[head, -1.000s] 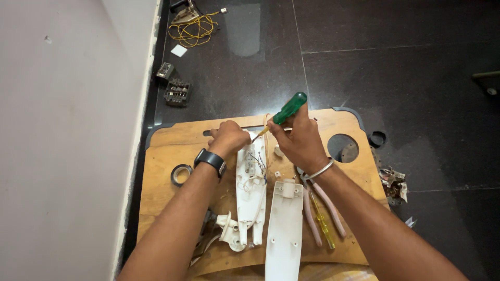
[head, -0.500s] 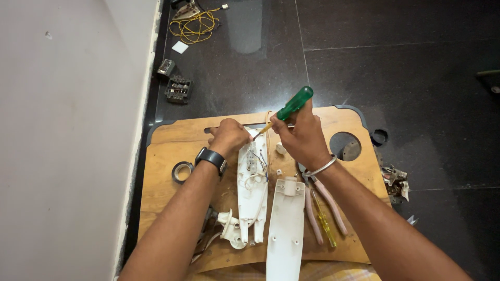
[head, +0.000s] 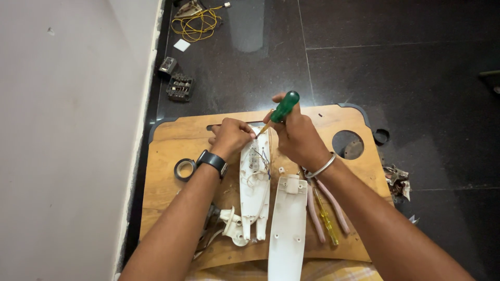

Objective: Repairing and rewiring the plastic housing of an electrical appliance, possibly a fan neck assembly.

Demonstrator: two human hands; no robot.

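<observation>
The open white casing lies in the middle of the wooden desk. My right hand grips a green screwdriver, tip at its top end. My left hand pinches that end. Its cover is already off, lying beside it; wires show inside.

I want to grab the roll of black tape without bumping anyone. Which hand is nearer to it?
Left. The left hand grips the open white casing just up and right of the tape roll. The right hand, holding the green-handled screwdriver, is beyond the casing.
</observation>
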